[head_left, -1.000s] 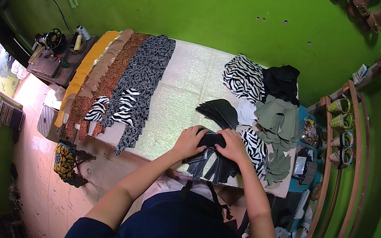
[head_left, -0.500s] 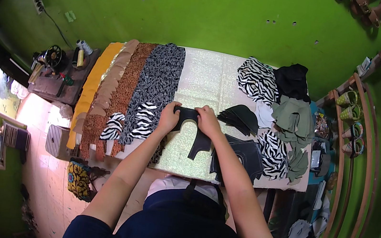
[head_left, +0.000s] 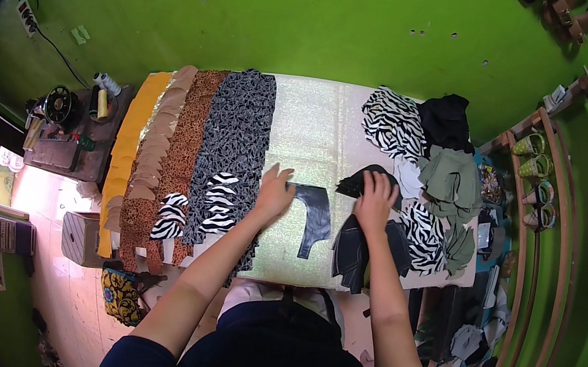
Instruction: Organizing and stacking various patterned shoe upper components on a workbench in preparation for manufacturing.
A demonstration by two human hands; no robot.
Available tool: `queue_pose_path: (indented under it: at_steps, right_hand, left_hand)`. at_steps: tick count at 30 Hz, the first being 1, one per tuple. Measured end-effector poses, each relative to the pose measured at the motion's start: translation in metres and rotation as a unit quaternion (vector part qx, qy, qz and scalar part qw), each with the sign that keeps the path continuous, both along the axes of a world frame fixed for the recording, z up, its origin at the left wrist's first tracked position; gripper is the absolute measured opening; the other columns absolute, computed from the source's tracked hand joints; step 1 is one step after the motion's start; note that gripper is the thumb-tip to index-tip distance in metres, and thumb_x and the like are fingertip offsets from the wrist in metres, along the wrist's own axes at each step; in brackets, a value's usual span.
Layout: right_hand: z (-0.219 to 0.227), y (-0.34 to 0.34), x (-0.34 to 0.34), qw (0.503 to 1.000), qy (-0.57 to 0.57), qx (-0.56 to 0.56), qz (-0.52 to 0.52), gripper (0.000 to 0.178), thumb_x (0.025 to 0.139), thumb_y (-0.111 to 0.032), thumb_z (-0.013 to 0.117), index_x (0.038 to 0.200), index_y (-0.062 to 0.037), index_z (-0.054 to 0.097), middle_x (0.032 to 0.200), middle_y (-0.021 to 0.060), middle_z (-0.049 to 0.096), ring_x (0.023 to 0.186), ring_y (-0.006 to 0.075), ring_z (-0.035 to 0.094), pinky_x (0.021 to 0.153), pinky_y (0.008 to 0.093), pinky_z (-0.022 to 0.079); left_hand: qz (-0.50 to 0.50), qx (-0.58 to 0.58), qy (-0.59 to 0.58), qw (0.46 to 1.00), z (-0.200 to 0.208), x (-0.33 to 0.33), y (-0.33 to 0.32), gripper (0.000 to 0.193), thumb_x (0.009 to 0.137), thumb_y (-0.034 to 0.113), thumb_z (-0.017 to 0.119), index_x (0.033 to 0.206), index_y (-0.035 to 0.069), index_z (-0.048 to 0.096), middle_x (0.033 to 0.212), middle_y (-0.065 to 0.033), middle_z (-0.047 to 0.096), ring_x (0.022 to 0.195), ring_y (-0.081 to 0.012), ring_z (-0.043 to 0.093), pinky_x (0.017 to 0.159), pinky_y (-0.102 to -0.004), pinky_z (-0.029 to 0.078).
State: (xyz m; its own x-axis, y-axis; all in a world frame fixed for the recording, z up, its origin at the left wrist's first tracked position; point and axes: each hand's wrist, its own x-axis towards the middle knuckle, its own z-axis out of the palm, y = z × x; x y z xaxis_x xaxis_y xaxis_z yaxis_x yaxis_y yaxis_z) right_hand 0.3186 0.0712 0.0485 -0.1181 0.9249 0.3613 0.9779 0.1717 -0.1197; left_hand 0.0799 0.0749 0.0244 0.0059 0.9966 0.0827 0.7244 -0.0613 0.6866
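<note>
Black piece is overlapped by left hand, fingers spread. Black fan is overlapped by right hand; finger grip cannot be determined.

The left hand hid the near end of a black cutout, leaving unclear whether the palm pressed on it. The right hand covered part of a dark fan of pieces, its thumb out of clear sight, while the right forearm crossed a black stack. Brown sandals were cut off at the top edge, and small goods beyond the table were too tiny to identify.
</note>
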Motion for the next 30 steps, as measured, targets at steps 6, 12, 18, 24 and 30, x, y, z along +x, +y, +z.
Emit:
queue_pose_path:
  at_steps: [6,12,18,24,30]
  right_hand:
    - [-0.010,0.010,0.051,0.995,0.090,-0.044,-0.025,0.060,0.070,-0.008,0.052,0.129,-0.0091,0.038,0.128,0.0111,0.040,0.123,0.0267,0.034,0.103,0.0546,0.017]
    - [-0.014,0.009,0.072,0.988,0.052,-0.131,0.055,0.048,0.072,-0.002,0.050,0.120,-0.0098,0.050,0.125,0.0084,0.048,0.117,0.0249,0.043,0.099,0.0444,0.031]
    - [-0.003,0.015,0.072,0.993,0.095,0.012,0.061,0.035,0.073,0.000,0.050,0.106,-0.0023,0.058,0.102,0.0122,0.062,0.094,0.0273,0.059,0.083,0.0336,0.047]
    - [0.020,0.006,0.017,0.965,0.024,0.129,0.227,0.029,0.075,-0.007,0.050,0.101,0.0005,0.058,0.105,0.0121,0.060,0.099,0.0239,0.058,0.085,0.0349,0.046]
    - [0.012,-0.001,-0.047,0.961,0.066,0.070,0.258,0.033,0.077,-0.015,0.054,0.108,-0.0044,0.056,0.107,0.0106,0.057,0.101,0.0237,0.054,0.090,0.0384,0.041]
  left_hand:
    - [-0.113,-0.055,-0.056,0.990,0.007,0.053,0.002,0.034,0.078,0.015,0.055,0.110,0.004,0.055,0.122,-0.0228,0.044,0.112,-0.0368,0.043,0.096,-0.0383,0.036]
    - [-0.156,-0.044,-0.076,0.984,0.013,0.082,0.002,0.029,0.078,0.013,0.054,0.104,0.002,0.056,0.111,-0.0179,0.050,0.103,-0.0345,0.050,0.089,-0.0380,0.041]
    - [-0.145,-0.028,-0.128,0.981,0.017,0.086,0.010,0.027,0.086,0.021,0.051,0.104,0.002,0.056,0.100,-0.0131,0.058,0.086,-0.0265,0.058,0.078,-0.0322,0.046]
    - [-0.063,-0.398,-0.531,0.745,0.041,0.061,0.025,0.043,0.091,0.039,0.045,0.109,0.000,0.051,0.095,-0.0071,0.061,0.077,-0.0094,0.057,0.065,-0.0244,0.049]
    - [0.004,-0.336,-0.460,0.822,0.006,-0.004,0.018,0.021,0.085,0.007,0.056,0.102,-0.004,0.053,0.084,-0.0073,0.059,0.071,-0.0114,0.059,0.065,-0.0208,0.051]
